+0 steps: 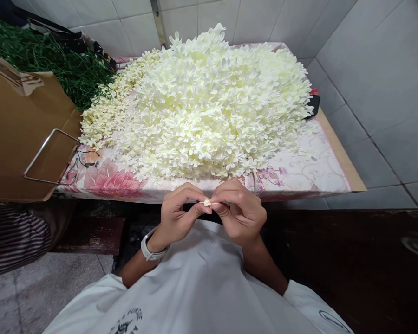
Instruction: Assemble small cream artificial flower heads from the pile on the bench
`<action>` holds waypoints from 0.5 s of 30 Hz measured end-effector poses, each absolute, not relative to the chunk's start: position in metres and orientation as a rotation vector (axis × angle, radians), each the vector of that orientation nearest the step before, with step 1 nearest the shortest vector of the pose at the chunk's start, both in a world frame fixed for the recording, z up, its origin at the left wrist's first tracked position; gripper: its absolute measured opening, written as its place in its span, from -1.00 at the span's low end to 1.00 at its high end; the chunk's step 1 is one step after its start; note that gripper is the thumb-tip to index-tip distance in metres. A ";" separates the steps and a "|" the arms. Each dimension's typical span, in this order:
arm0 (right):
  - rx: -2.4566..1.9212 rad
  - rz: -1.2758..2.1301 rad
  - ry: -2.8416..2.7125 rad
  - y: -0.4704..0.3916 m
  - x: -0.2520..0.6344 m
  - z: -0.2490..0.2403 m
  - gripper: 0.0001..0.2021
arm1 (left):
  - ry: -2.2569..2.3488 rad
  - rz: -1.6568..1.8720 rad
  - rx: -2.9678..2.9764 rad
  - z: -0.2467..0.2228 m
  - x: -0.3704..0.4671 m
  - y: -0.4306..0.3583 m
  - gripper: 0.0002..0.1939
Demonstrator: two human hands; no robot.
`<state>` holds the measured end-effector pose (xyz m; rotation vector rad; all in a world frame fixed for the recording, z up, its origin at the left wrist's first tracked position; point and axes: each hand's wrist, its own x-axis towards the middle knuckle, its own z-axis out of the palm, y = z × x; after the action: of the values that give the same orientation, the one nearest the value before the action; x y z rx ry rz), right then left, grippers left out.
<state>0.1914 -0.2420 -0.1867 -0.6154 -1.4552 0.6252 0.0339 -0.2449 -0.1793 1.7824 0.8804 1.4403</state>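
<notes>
Just in front of the table's near edge, my left hand (183,213) and my right hand (239,209) meet, thumbs and forefingers pinched. Between the fingertips is a small cream artificial flower piece (207,202); both hands grip it, one from each side. Its exact shape is too small to make out. Beyond my hands rises a large heap of white artificial flowers (212,111). A band of smaller cream blossoms (104,111) lies along the heap's left side.
A floral cloth (116,181) covers the table. On the left stand a cardboard box panel (31,125), a metal wire frame (40,150) and a tangle of green plastic stems (52,60). A dark object (313,106) lies at the heap's right edge. Striped fabric (16,236) shows lower left.
</notes>
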 end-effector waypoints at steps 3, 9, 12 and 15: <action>-0.584 0.579 -1.411 -0.243 0.190 -0.189 -0.79 | 0.841 1.445 1.841 -0.180 0.034 -0.244 -0.94; -0.569 0.572 -1.434 -0.242 0.188 -0.193 -0.83 | 0.806 1.398 1.856 -0.182 0.034 -0.246 -0.94; -0.554 0.565 -1.487 -0.242 0.186 -0.194 -0.87 | 0.872 1.316 1.841 -0.183 0.034 -0.249 -0.85; -0.590 0.615 -1.521 -0.243 0.186 -0.194 -0.89 | 0.900 1.272 1.767 -0.184 0.036 -0.252 -0.77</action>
<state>0.1862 -0.2425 -0.1939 -0.5898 -1.5214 0.6146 0.0356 -0.2521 -0.1843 1.7670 0.9002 1.2724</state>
